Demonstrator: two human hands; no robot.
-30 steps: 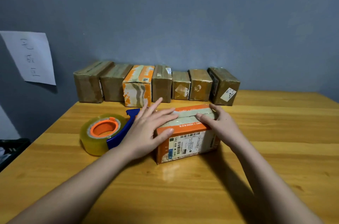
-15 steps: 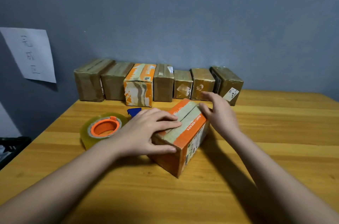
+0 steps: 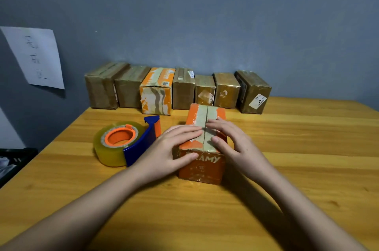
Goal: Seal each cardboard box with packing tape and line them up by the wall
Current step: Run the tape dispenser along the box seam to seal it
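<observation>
An orange cardboard box (image 3: pixel 202 166) stands on the wooden table (image 3: pixel 287 168) with its short end toward me and its two top flaps meeting along a middle seam. My left hand (image 3: pixel 170 150) lies flat on the left flap, thumb on the near face. My right hand (image 3: pixel 231 139) presses on the right flap with straight fingers. A roll of clear packing tape in a blue and orange dispenser (image 3: pixel 125 144) lies on the table just left of my left hand. Several taped boxes (image 3: pixel 178 90) stand in a row against the grey wall.
A white sheet of paper (image 3: pixel 34 56) with writing hangs on the wall at the left. A dark object (image 3: pixel 12 160) sits beyond the table's left edge. Bare table surface stretches to the right of the row and toward me.
Both hands have turned the orange box about a quarter turn, so its short end now faces me. My right hand moved from the far end onto the top flap.
</observation>
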